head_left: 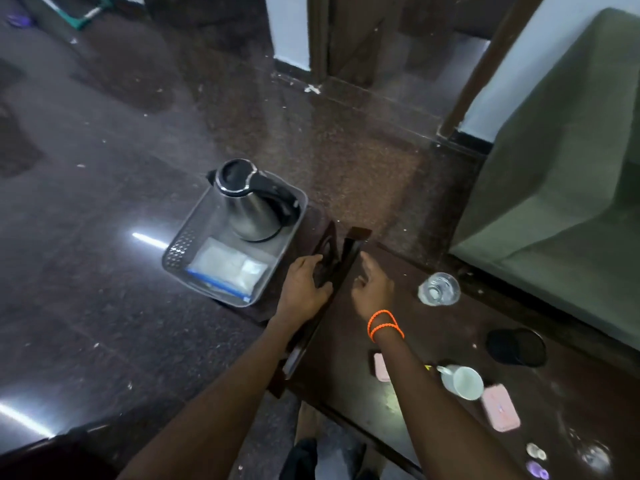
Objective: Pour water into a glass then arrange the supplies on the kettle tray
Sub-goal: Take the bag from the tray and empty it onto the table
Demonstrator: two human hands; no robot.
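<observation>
A steel kettle [247,202] with a black lid and handle stands at the far end of a grey plastic tray [180,251]. A clear bag of white sachets [228,271] lies in the tray's near end. The tray rests on a low dark surface left of the wooden table [433,334]. A clear glass [439,289] with water in it stands on the table to the right. My left hand [303,289] grips a dark wooden panel [329,244] at the table's left edge. My right hand [374,289] hovers just right of it, fingers apart and holding nothing.
On the table lie a tipped white mug [462,381], two pink boxes [500,407] [381,370], a black round item [516,346] and small bits at the near right. A green sofa [554,185] borders the table on the right. A dark polished floor lies to the left.
</observation>
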